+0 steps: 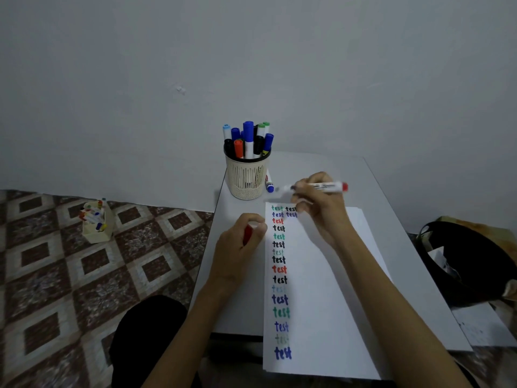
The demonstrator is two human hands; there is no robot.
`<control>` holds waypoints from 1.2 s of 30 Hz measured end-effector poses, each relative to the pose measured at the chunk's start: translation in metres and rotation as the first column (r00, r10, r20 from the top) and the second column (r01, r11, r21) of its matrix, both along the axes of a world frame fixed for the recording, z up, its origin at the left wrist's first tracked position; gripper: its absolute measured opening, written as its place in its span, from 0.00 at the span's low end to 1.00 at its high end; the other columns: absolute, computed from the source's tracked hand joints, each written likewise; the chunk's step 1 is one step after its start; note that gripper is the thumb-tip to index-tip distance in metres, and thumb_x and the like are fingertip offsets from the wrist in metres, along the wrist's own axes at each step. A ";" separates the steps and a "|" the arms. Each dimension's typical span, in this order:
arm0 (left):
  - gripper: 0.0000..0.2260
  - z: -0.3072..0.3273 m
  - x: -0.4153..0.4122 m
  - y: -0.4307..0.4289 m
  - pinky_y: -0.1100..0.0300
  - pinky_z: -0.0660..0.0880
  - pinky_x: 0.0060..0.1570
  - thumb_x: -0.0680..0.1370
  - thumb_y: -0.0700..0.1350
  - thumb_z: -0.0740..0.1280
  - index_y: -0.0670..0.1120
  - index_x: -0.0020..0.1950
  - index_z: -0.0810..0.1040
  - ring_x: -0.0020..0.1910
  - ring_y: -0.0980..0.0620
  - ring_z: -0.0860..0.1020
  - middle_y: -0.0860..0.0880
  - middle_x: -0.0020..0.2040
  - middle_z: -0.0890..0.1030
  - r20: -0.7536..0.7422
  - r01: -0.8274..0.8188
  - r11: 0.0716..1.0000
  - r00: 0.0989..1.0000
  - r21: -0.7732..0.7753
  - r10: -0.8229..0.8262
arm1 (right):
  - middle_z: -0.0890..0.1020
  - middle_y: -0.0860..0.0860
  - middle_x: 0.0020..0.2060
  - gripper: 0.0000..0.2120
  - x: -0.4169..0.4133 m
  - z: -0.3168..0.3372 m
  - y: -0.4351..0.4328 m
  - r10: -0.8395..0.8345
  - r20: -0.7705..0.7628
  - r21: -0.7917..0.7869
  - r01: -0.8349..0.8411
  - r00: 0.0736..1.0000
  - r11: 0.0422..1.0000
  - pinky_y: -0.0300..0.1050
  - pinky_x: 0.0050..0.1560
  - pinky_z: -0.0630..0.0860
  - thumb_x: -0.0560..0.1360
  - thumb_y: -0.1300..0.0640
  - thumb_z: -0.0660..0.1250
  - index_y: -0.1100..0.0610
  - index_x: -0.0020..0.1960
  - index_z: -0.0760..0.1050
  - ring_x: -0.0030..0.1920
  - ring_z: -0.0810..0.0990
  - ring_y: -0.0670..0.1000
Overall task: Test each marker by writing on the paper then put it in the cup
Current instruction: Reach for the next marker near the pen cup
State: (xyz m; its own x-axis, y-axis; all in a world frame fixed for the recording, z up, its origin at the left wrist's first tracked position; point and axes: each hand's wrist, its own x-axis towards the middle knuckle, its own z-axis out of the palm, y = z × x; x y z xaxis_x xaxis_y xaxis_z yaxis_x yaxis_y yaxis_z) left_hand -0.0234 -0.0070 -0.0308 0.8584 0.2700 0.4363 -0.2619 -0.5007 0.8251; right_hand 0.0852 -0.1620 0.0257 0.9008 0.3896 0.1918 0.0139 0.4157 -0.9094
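From my end the feed is dim and cool, a flat bluish-grey cast over the wall [167, 51]; the paper [321, 275] is the brightest surface; shadows are soft and faint. The marker [326, 186] in the right hand [321, 214] smears with motion blur; the wide lens bends the table [246, 303] edges, and the floor tiles [56, 275] look soft towards the corners.

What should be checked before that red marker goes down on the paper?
1. Cap off the red marker: ok, the left hand holds the red cap.
2. Firm hold: ok, the right hand grips the barrel.
3. Blank space on the paper: ok, right of the "test" column.
4. Tip condition: cannot tell, blurred.
5. Room in the cup: cannot tell, it looks crowded.
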 end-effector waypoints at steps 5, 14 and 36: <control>0.16 -0.013 0.008 -0.002 0.54 0.70 0.48 0.77 0.41 0.58 0.48 0.64 0.72 0.47 0.54 0.72 0.53 0.48 0.76 -0.008 0.001 0.935 1.000 0.354 0.002 | 0.81 0.58 0.39 0.07 0.018 -0.013 -0.007 -0.127 -0.014 -0.064 0.126 0.992 0.990 0.43 0.34 0.81 0.74 0.72 0.64 0.62 0.43 0.73 0.39 0.84 0.56; 0.08 -0.014 0.008 0.000 0.48 0.73 0.51 0.77 0.42 0.61 0.47 0.54 0.75 0.50 0.48 0.73 0.47 0.50 0.77 -0.114 0.046 0.965 0.993 0.258 -0.017 | 0.74 0.58 0.25 0.14 0.020 -0.029 0.005 -0.149 -0.027 -0.239 0.138 0.988 0.961 0.41 0.28 0.74 0.72 0.72 0.69 0.60 0.35 0.68 0.21 0.72 0.53; 0.12 -0.015 0.010 -0.001 0.55 0.70 0.53 0.75 0.50 0.61 0.47 0.55 0.76 0.52 0.51 0.72 0.50 0.55 0.78 -0.120 0.069 0.907 0.993 0.416 -0.020 | 0.77 0.53 0.32 0.14 0.016 -0.032 0.008 -0.197 0.183 -0.438 0.259 0.963 0.861 0.37 0.32 0.77 0.72 0.73 0.65 0.59 0.36 0.64 0.36 0.85 0.51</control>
State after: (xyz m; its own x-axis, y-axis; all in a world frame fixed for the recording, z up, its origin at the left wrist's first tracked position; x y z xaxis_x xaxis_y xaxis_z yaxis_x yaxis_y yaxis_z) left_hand -0.0136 -0.0082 -0.0453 0.9143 0.0437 0.4027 -0.2117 -0.7960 0.5670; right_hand 0.1008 -0.1535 -0.0067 0.9549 0.2481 0.1630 0.1859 -0.0717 -0.9799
